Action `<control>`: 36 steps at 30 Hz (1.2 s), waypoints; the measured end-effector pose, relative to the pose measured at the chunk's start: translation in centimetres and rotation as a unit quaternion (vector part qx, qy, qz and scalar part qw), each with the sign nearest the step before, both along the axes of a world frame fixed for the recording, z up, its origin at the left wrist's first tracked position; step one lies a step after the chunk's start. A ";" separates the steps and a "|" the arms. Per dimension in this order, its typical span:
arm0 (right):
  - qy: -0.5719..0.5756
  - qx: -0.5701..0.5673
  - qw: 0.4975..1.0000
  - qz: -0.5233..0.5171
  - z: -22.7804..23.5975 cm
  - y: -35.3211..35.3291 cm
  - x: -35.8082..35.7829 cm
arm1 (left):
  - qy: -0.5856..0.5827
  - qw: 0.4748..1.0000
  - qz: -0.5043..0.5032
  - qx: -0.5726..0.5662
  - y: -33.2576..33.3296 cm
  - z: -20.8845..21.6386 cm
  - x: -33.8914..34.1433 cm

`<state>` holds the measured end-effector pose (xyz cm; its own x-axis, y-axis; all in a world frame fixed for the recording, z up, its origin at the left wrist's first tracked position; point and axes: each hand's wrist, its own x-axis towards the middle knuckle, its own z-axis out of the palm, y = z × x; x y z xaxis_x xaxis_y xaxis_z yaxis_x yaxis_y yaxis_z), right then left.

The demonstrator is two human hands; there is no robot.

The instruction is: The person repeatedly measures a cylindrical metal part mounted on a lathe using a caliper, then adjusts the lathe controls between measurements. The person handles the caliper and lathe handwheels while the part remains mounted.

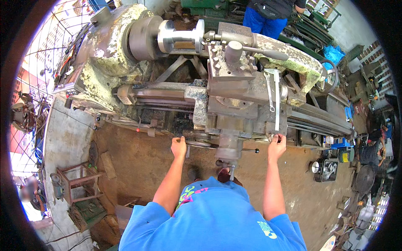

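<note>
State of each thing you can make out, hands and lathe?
Left hand: closed at handwheel rim
Right hand: curled at right edge of carriage, grip unclear
Workpiece: held in chuck; spinning or still, cannot tell
Caliper: lying on carriage, jaw gap unclear
Wrench: lying beside caliper
Lever: pointing right
Swarf: scattered on carriage

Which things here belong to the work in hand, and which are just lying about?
Seem part of the work:
- lathe
- chuck and shiny metal workpiece
- left hand and right hand, at the lathe's front
- probably the spanner and caliper resting on it

Seem just lying about:
- wooden board
- fan
- blue plastic bag
</note>
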<state>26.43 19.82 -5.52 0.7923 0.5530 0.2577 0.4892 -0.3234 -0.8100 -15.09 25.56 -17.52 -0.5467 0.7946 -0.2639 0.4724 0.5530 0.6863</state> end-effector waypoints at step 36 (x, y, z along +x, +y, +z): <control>0.282 -0.210 0.936 0.012 -20.7 -2.1 26.1 | 0.012 0.999 -0.042 0.024 -6.2 14.8 3.3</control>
